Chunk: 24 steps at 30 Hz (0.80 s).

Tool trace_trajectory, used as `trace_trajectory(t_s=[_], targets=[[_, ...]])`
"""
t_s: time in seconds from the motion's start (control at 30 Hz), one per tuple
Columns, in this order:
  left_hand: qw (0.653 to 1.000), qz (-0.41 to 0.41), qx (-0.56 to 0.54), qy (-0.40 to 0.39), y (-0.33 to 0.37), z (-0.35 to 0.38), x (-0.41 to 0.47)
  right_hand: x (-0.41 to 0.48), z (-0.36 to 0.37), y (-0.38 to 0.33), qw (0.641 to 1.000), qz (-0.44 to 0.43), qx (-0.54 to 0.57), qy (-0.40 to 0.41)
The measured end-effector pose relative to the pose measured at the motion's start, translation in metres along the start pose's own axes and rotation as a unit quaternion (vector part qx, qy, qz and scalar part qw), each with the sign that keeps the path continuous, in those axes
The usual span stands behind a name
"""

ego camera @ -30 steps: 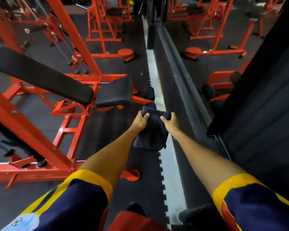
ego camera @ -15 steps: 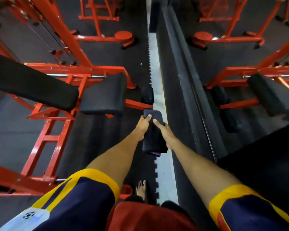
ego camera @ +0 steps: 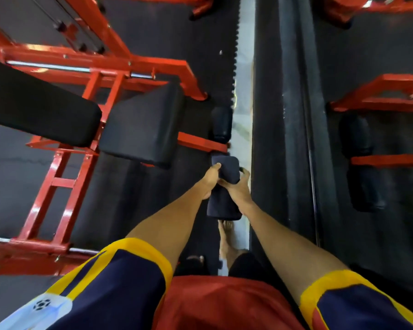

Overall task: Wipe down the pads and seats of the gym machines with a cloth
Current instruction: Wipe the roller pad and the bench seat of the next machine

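A dark navy cloth hangs folded in front of me, held by both hands. My left hand grips its left edge and my right hand grips its right side, fingers curled round the fabric. Just beyond the cloth is a black roller pad on a red arm of the bench machine. The black seat pad and the long black back pad lie to the left on the red frame. The cloth touches no pad.
A mirror wall on the right reflects red machine frames and black rollers; its dark base ledge runs alongside. Black rubber floor tiles and a pale strip lie below. My bare foot stands under the cloth.
My view has tilted down and moved closer to the bench. The cloth went from spread wide to folded narrow, and my hands came close together on it.
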<state>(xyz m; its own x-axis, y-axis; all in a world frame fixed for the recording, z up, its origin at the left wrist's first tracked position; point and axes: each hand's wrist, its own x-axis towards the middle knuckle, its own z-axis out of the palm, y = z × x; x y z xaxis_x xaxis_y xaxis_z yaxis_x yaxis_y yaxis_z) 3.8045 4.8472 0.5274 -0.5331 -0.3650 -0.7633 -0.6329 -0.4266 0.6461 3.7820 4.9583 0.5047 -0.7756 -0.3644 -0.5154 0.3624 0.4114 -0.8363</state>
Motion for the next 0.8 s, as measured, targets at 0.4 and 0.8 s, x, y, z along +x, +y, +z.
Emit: trace_trajectory(t_s=[0.4,0.8], targets=[[0.996,-0.037,0.027,0.081,-0.046,0.003,0.157,0.148,-0.004,0.067,0.989,0.043,-0.126,0.061],[0.975,0.085,0.177,0.101,-0.093,-0.012,0.283,0.266,0.045,0.118,0.971,-0.018,-0.230,0.059]])
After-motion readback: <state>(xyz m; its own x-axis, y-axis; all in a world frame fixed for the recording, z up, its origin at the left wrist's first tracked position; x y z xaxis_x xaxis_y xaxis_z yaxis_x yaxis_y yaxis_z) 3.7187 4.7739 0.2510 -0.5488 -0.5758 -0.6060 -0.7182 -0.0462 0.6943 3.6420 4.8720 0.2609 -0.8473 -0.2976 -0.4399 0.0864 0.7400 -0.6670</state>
